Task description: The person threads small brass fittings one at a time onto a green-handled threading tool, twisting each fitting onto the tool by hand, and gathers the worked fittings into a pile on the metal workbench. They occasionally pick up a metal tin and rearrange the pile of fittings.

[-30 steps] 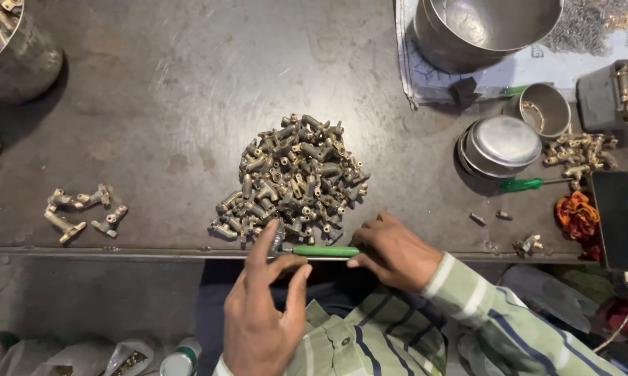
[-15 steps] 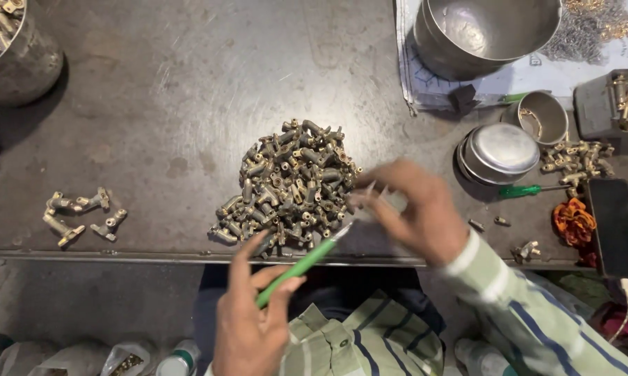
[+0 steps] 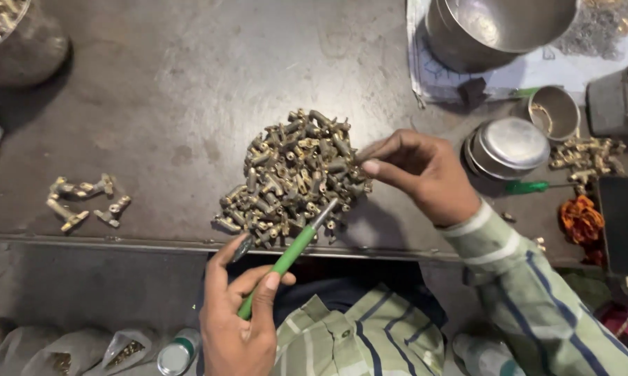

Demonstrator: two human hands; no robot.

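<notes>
A heap of small brass fittings (image 3: pixel 293 174) lies in the middle of the dark metal table (image 3: pixel 188 83). My left hand (image 3: pixel 237 320), below the table edge, holds a green-handled screwdriver (image 3: pixel 282 261) whose metal tip points up into the near side of the heap; a small dark piece sits between its thumb and forefinger. My right hand (image 3: pixel 425 174) reaches in from the right, fingertips pinched at the heap's right edge, apparently on one fitting.
A small group of brass fittings (image 3: pixel 84 202) lies at left. A metal can (image 3: pixel 21 42) stands top left. At right are a large steel bowl (image 3: pixel 495 28), stacked steel lids (image 3: pixel 512 143), a small cup (image 3: pixel 554 111), another green screwdriver (image 3: pixel 529 186), more fittings (image 3: pixel 585 154), a dark phone (image 3: pixel 623 223).
My right hand moved from the screwdriver at the table edge up to the heap's right side. The screwdriver swung from lying level to pointing up into the heap, held by my left hand.
</notes>
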